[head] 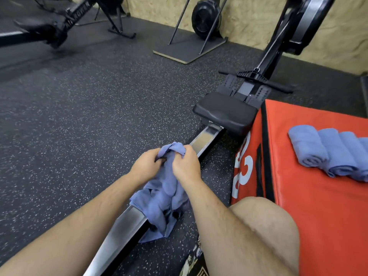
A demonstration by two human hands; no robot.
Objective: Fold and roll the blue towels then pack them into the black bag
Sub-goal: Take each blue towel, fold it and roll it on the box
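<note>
1. Blue towel (159, 200), soft and crumpled, is bunched in both fists: left hand (146, 166) and right hand (186, 166) curl tight round its top, and its tail hangs across the steel rail (123, 222).
2. Speckled black rubber floor (79, 116) lies underneath.
3. On the right, a red padded box (310, 196) carries four rolled towels (326, 152) in a row.
4. Beyond are a rower seat (225, 114) and a chipboard wall (249, 26).

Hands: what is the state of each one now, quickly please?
Left hand: closed, grips the towel.
Right hand: closed, grips the same towel.
</note>
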